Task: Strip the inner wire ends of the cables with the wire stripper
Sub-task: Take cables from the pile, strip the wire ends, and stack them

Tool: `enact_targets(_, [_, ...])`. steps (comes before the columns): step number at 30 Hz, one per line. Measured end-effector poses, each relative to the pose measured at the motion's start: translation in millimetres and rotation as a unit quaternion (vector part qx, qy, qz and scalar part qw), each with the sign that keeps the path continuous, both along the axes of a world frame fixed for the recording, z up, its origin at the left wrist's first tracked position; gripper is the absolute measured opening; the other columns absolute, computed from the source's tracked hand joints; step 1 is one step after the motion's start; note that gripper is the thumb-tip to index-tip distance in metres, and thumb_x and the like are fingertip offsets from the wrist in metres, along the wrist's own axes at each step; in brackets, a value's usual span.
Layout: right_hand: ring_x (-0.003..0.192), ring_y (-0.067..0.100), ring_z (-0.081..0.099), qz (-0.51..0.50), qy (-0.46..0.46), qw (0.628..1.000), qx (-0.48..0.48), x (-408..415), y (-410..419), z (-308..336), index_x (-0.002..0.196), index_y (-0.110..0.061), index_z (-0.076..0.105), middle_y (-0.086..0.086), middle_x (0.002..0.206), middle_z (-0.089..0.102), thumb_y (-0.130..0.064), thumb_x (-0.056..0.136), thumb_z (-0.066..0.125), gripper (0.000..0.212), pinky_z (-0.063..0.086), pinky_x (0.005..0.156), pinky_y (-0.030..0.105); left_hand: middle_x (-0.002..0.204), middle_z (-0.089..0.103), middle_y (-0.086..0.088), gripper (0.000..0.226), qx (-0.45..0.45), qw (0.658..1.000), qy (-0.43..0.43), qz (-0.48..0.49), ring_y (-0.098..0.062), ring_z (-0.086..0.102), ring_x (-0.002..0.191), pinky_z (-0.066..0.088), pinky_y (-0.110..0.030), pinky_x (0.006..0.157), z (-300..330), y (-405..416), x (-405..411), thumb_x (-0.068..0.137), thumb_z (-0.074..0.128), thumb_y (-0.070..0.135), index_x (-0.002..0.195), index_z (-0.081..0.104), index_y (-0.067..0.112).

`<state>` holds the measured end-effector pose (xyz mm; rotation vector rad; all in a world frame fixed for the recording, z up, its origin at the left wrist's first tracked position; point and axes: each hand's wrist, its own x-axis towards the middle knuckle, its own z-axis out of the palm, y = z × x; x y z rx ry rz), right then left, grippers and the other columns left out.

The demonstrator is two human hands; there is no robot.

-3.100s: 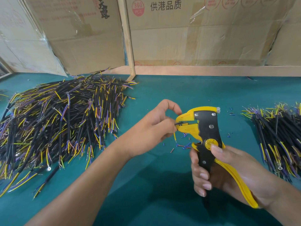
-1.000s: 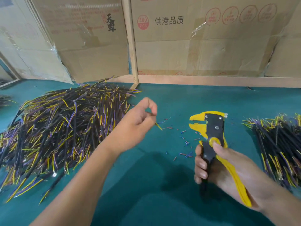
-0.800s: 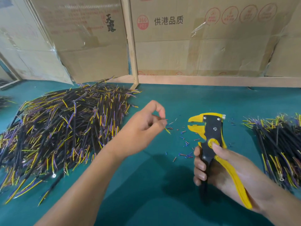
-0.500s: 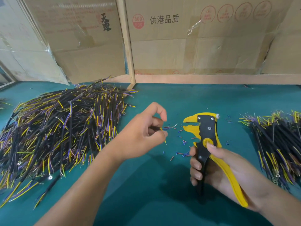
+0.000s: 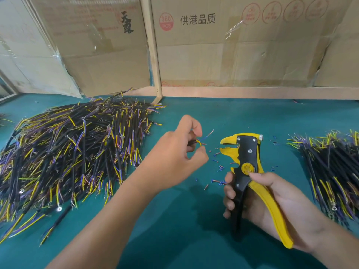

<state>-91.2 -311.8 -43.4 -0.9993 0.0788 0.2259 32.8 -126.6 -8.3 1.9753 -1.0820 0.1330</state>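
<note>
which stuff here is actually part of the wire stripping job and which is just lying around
In the job:
- wire stripper, gripped by the right hand
- cable pinched in the left hand
- big cable pile on the left
- smaller cable pile on the right

Just lying about:
- insulation scraps on the green mat
- cardboard boxes behind

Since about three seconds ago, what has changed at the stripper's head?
The left hand drew its cable out of the wire stripper and now pinches it just left of the tool, wire ends free. The stripper's jaws, then clamped on the wire, stand open. The right hand still grips the handles; both cable piles unchanged.
</note>
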Motion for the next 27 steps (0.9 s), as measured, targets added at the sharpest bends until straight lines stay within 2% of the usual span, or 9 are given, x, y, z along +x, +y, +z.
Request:
enact_targets(1, [0.084, 0.034, 0.054, 0.039, -0.056, 0.997, 0.042, -10.9, 9.9, -8.3, 0.109, -0.002, 0.067, 0.019, 0.094, 0.054, -0.032, 0.081, 0.063, 0.041, 0.052, 0.084, 0.052, 0.068, 0.044, -0.008, 0.023, 0.004, 1.0, -0.015, 0.01, -0.027, 0.045, 0.065, 0.046, -0.042, 0.065, -0.3, -0.8, -0.7, 0.086, 0.054, 0.025, 0.097, 0.034, 0.027])
enact_targets(2, [0.085, 0.034, 0.055, 0.026, -0.025, 0.997, 0.066, -12.8, 11.6, -4.8, 0.108, -0.002, 0.068, 0.02, 0.094, 0.055, -0.03, 0.079, 0.063, 0.04, 0.053, 0.085, 0.053, 0.069, 0.044, -0.006, 0.022, 0.008, 0.999, -0.028, 0.017, -0.025, 0.044, 0.064, 0.045, -0.041, 0.065, -0.6, -1.9, -1.3, 0.086, 0.054, 0.027, 0.096, 0.034, 0.027])
enact_targets(3, [0.086, 0.035, 0.057, 0.011, 0.008, 0.998, 0.066, -5.0, 3.3, -3.5, 0.106, -0.002, 0.068, 0.02, 0.095, 0.056, -0.029, 0.076, 0.064, 0.04, 0.054, 0.087, 0.054, 0.069, 0.043, -0.005, 0.021, 0.01, 0.999, -0.037, 0.018, -0.023, 0.042, 0.062, 0.044, -0.037, 0.062, -0.8, -2.7, -1.9, 0.086, 0.054, 0.027, 0.096, 0.035, 0.026])
enact_targets(7, [0.099, 0.041, 0.065, -0.012, -0.003, 0.996, 0.084, -8.7, 4.4, -10.3, 0.105, 0.001, 0.071, 0.027, 0.106, 0.064, -0.019, 0.068, 0.065, 0.042, 0.051, 0.098, 0.061, 0.064, 0.036, -0.008, 0.018, -0.027, 0.999, 0.014, -0.008, -0.014, 0.027, 0.052, 0.027, -0.018, 0.049, -1.1, -5.7, -5.0, 0.089, 0.054, 0.019, 0.095, 0.037, 0.02])
enact_targets(11, [0.119, 0.041, 0.062, -0.037, -0.013, 0.997, 0.063, -7.7, 3.0, -10.6, 0.112, 0.002, 0.072, 0.028, 0.125, 0.064, -0.009, 0.077, 0.051, 0.043, 0.048, 0.101, 0.058, 0.058, 0.031, 0.006, 0.015, -0.068, 0.994, 0.084, -0.021, -0.013, 0.023, 0.051, 0.024, -0.022, 0.046, -2.7, -9.2, -7.9, 0.088, 0.052, 0.019, 0.092, 0.039, 0.024])
enact_targets(15, [0.125, 0.041, 0.059, -0.048, -0.022, 0.997, 0.056, -8.0, 1.1, -10.9, 0.124, 0.0, 0.067, 0.028, 0.132, 0.061, -0.003, 0.083, 0.046, 0.046, 0.047, 0.102, 0.055, 0.057, 0.034, 0.01, 0.013, -0.077, 0.991, 0.113, -0.019, -0.013, 0.024, 0.049, 0.025, -0.021, 0.045, -4.3, -10.8, -8.7, 0.086, 0.051, 0.021, 0.09, 0.039, 0.026])
enact_targets(19, [0.12, 0.044, 0.061, -0.057, -0.043, 0.997, 0.043, -8.4, 0.6, -14.0, 0.122, 0.001, 0.067, 0.029, 0.126, 0.064, 0.002, 0.079, 0.05, 0.046, 0.049, 0.099, 0.059, 0.055, 0.035, 0.01, 0.012, -0.107, 0.982, 0.156, -0.022, -0.01, 0.024, 0.046, 0.024, -0.019, 0.044, -4.1, -12.9, -9.3, 0.087, 0.053, 0.023, 0.087, 0.042, 0.028])
enact_targets(23, [0.097, 0.038, 0.066, -0.068, -0.045, 0.996, 0.02, -8.0, 2.7, -13.5, 0.116, 0.002, 0.069, 0.022, 0.101, 0.065, -0.003, 0.08, 0.06, 0.037, 0.054, 0.091, 0.059, 0.056, 0.029, 0.009, 0.012, -0.165, 0.954, 0.248, -0.032, -0.013, 0.018, 0.049, 0.021, -0.024, 0.045, -3.1, -14.8, -7.7, 0.086, 0.054, 0.022, 0.082, 0.045, 0.03])
enact_targets(27, [0.086, 0.036, 0.063, -0.069, -0.036, 0.997, 0.023, -8.4, 2.8, -10.3, 0.113, 0.001, 0.068, 0.019, 0.094, 0.061, -0.007, 0.082, 0.064, 0.032, 0.054, 0.086, 0.055, 0.056, 0.028, 0.009, 0.013, -0.174, 0.949, 0.259, -0.032, -0.014, 0.016, 0.05, 0.02, -0.024, 0.046, -3.2, -16.0, -7.1, 0.087, 0.055, 0.024, 0.081, 0.046, 0.031])
